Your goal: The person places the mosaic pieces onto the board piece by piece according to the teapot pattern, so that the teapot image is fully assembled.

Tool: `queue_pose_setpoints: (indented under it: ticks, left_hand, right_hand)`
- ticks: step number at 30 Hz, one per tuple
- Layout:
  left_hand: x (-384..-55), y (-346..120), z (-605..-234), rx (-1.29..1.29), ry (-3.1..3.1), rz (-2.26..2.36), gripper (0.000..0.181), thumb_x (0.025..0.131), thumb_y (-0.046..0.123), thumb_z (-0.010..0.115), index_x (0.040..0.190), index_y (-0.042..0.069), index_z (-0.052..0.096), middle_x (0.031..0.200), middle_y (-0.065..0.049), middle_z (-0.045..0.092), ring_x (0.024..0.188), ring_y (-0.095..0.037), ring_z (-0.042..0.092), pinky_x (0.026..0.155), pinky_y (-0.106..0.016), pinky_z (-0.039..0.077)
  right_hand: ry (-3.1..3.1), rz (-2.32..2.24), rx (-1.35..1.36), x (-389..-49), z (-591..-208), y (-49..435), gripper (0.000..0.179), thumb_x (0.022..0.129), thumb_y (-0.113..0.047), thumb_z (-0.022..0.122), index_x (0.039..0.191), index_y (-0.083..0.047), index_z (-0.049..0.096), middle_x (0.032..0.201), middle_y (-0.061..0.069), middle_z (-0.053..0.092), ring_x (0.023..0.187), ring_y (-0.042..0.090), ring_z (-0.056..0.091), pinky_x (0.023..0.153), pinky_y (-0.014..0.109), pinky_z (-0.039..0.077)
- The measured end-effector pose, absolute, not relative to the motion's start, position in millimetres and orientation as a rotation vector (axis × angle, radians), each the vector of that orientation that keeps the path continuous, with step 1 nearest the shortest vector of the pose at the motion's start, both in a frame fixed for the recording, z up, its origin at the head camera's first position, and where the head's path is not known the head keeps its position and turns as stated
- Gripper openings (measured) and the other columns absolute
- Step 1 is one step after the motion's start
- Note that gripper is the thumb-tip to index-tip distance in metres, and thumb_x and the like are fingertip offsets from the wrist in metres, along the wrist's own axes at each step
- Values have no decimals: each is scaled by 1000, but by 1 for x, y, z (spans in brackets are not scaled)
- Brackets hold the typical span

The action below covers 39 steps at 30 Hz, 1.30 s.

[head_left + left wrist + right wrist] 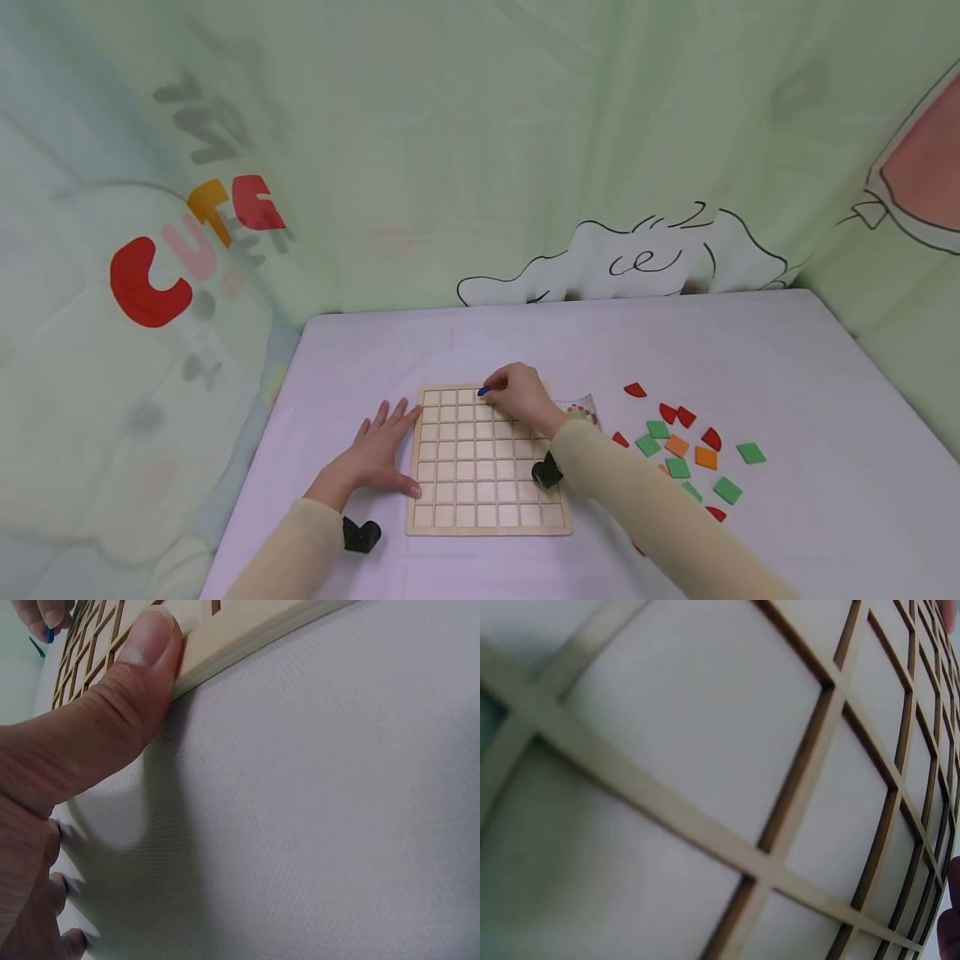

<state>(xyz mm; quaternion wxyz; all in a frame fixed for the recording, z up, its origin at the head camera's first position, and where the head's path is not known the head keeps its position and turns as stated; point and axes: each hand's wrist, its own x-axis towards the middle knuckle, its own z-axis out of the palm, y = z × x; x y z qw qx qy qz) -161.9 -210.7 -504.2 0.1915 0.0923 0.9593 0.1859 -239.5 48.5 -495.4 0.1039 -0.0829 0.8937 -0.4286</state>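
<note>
A square wooden grid board lies on the table. With thumb and finger, my right hand pinches a small blue piece over a cell in the board's far row. Spread fingers of my left hand rest along the board's left side. In the left wrist view, the left thumb presses on the board's wooden rim, and the blue piece appears small at upper left. Bare cells of the board fill the right wrist view.
Right of the board, red quarter-round pieces, green diamonds and orange squares lie scattered. A patterned paper card sits partly behind the right wrist. Printed curtains hang beyond the table's far edge.
</note>
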Motion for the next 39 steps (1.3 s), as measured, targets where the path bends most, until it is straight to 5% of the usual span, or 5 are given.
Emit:
queue_pose_setpoints:
  ticks: [9,21,39]
  left_hand:
    - [-163,-213,-507,263,2704,515,129,60,47,97,164,18,26,172,-14,15,160,-42,2,126,-68,8]
    - [-162,-212,-507,269,2715,530,130,58,46,98,163,15,27,172,-15,17,159,-44,3,125,-69,9]
    - [-160,-211,-505,272,2715,535,129,59,44,98,163,16,28,172,-15,18,159,-44,4,125,-69,10]
  right_hand:
    - [2695,-1176,-259,-242,-502,36,12,88,-1,75,99,1,79,99,14,75,93,24,67,83,38,59]
    - [2737,-1073,-313,-240,-500,34,14,89,-2,75,102,2,79,107,17,74,109,33,68,93,43,59]
    - [2729,-1082,-371,-237,-501,39,10,93,-1,70,100,1,78,106,15,65,102,32,65,92,44,58]
